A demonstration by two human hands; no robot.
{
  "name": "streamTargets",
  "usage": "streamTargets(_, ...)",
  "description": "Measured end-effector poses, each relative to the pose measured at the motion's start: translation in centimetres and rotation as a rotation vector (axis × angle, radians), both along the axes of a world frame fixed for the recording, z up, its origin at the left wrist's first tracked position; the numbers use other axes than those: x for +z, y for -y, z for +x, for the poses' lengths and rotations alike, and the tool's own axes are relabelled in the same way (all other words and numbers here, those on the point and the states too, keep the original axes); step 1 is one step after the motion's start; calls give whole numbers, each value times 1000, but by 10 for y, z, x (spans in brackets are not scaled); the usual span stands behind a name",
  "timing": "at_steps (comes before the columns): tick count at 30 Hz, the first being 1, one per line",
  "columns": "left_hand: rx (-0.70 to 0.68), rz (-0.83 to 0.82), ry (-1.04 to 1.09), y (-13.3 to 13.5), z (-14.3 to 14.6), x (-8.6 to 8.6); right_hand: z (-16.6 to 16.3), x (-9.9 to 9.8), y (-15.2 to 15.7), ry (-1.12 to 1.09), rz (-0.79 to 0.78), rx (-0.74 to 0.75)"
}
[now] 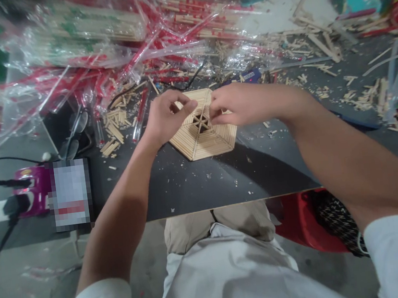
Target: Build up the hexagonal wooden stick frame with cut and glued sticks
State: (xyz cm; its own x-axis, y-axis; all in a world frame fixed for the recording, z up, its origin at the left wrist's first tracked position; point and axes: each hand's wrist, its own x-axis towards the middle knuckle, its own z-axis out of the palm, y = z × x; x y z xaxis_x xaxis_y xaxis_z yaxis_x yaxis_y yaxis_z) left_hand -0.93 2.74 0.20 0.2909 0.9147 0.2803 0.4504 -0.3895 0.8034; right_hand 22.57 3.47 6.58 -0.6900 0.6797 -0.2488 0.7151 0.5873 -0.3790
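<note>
A hexagonal panel of thin wooden sticks (213, 145) lies on the dark table, its sticks set in rings around spokes and a small dark opening at the centre. My left hand (169, 116) is curled over the panel's left side, thumb and fingers bent against it. Over the right part, beside the central opening, my right hand (228, 104) has its fingertips pinched together. Whatever is between those fingertips is hidden or too small to make out. Both hands cover parts of the panel's upper half.
Clear plastic packs of sticks (97, 31) are heaped at the back. Loose stick pieces (118, 125) and scraps litter the table (175, 190). Eyeglasses (74, 135), a phone (70, 194) and a purple power socket (35, 188) are on the left; a red stool (298, 224) is below.
</note>
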Motion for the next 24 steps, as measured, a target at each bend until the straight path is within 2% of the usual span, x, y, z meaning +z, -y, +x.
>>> streamTargets(4, -213, 10, -316, 13, 0, 16, 12, 7, 13, 60, -43, -113)
streamTargets(6, -261, 9, -416, 18, 2, 22, 18, 5, 20, 22, -37, -214)
streamTargets(9, -264, 2, -473, 24, 5, 26, 29, -6, 29, -87, -14, -315)
streamTargets(14, -249, 0, -490, 28, 9, 28, 40, -27, 35, -221, 78, -400)
streamTargets(19, -228, 5, -526, 30, 10, 28, 39, -40, 35, -362, 227, -421)
streamTargets(24, -231, 7, -573, 31, 13, 30, 43, -49, 32, -384, 249, -489)
